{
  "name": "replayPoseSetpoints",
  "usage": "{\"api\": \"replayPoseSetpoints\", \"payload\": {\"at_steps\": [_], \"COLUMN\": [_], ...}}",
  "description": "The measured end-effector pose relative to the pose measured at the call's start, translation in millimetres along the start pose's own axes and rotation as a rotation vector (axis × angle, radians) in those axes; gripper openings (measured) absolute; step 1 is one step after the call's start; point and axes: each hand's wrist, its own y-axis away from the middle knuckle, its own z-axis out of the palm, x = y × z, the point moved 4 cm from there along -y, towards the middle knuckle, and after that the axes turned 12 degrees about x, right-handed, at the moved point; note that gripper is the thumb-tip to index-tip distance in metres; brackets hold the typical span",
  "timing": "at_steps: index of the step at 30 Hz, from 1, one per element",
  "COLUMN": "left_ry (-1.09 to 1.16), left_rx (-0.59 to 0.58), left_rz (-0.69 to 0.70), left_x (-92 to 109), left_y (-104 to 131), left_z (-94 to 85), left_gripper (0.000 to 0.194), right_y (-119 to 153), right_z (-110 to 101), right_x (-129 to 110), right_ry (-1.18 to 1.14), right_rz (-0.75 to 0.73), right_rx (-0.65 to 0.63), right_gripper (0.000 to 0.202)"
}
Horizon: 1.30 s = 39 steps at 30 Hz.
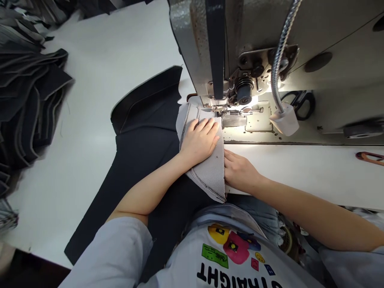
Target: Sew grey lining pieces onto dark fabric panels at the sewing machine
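A grey fabric piece (210,172) with stitched edges lies over a large black fabric (144,156), its upper end under the needle area of a sewing machine (222,110). My left hand (201,140) rests flat on the grey piece, fingers slightly spread and pointing toward the presser foot. At the right edge of the grey piece is my right hand (240,170); its fingers are together at that edge, and the fingertips are partly hidden. Whether they pinch the fabric cannot be made out.
Stacked dark fabric pieces (33,100) lie at the left of the white table (87,160). Black-handled scissors (300,104) rest on the machine bed behind a white lamp head (285,120) on a flexible metal neck. An orange-red tool (370,158) is at the far right.
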Motion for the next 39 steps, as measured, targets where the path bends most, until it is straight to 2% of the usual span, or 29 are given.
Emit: {"api": "replayPoseSetpoints", "payload": {"at_steps": [7,18,25,32,39], "left_ry": [-0.029,-0.046,-0.112,-0.088,-0.076], "left_rx": [-0.017,0.006,0.021,0.049,0.094], "left_rz": [0.034,0.033,0.024,0.028,0.039], "left_x": [-1.1,-1.9,0.3,-1.7,2.0], "left_y": [-3.0,-7.8,-11.1,-5.9,0.9], "left_z": [-0.9,-0.4,-3.2,-1.0,-4.7], "left_gripper": [0.049,0.046,0.046,0.044,0.042], "right_y": [-1.8,-1.2,0.3,3.3,3.6], "right_z": [-2.1,-5.1,-10.0,-7.5,-9.1], "right_x": [0.4,5.1,3.6,-3.2,-4.2], "right_ry": [0.076,0.092,0.069,0.130,0.134], "right_rz": [-0.028,-0.032,-0.070,-0.113,-0.143], "right_rx": [0.057,0.007,0.027,0.042,0.057], "right_gripper": [0.032,0.027,0.040,0.029,0.027]}}
